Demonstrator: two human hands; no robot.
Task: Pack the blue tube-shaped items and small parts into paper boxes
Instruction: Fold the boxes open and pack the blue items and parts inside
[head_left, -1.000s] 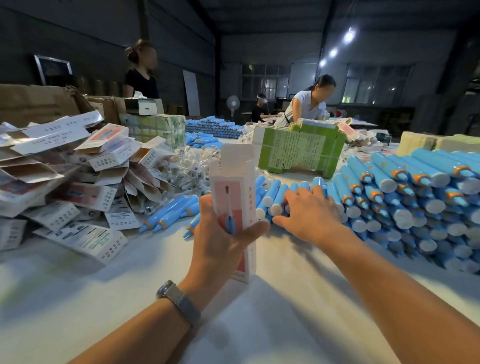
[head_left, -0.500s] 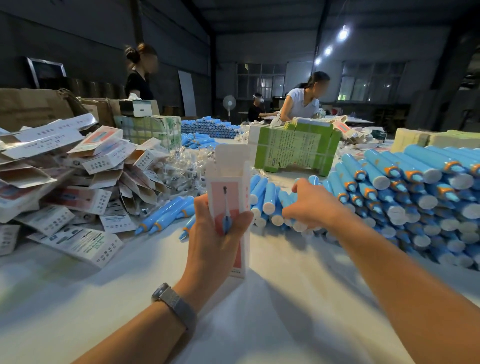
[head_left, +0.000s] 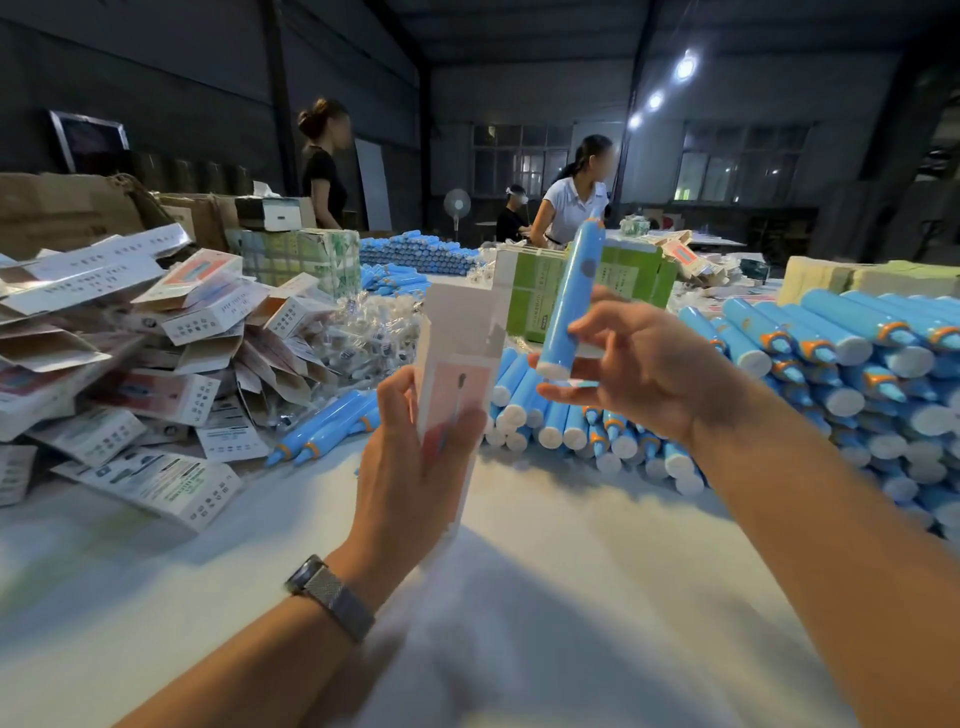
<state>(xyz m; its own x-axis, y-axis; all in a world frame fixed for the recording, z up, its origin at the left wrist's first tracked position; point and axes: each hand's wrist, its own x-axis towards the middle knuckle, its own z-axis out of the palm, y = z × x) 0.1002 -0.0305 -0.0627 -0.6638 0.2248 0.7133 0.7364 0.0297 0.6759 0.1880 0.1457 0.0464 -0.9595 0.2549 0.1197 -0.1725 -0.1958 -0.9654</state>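
Observation:
My left hand (head_left: 415, 457) grips an upright white and pink paper box (head_left: 457, 358) with its top flap open. My right hand (head_left: 639, 364) pinches a blue tube (head_left: 571, 301) near its white bottom end and holds it almost upright, just right of the box's open top. More blue tubes (head_left: 831, 364) with orange collars and white ends lie stacked on the white table (head_left: 519, 597) to the right and behind my hands. A heap of small parts in clear bags (head_left: 374, 332) lies behind the box.
Flattened printed paper boxes (head_left: 130, 332) are piled at the left, with a few loose tubes (head_left: 322, 431) beside them. Green cartons (head_left: 613, 280) stand behind my hands. Brown cardboard boxes (head_left: 67, 208) sit at far left. Three people work at the far tables.
My right hand has picked one blue tube out of the stack and lifted it upright beside the box's open top. My left hand has raised the box slightly.

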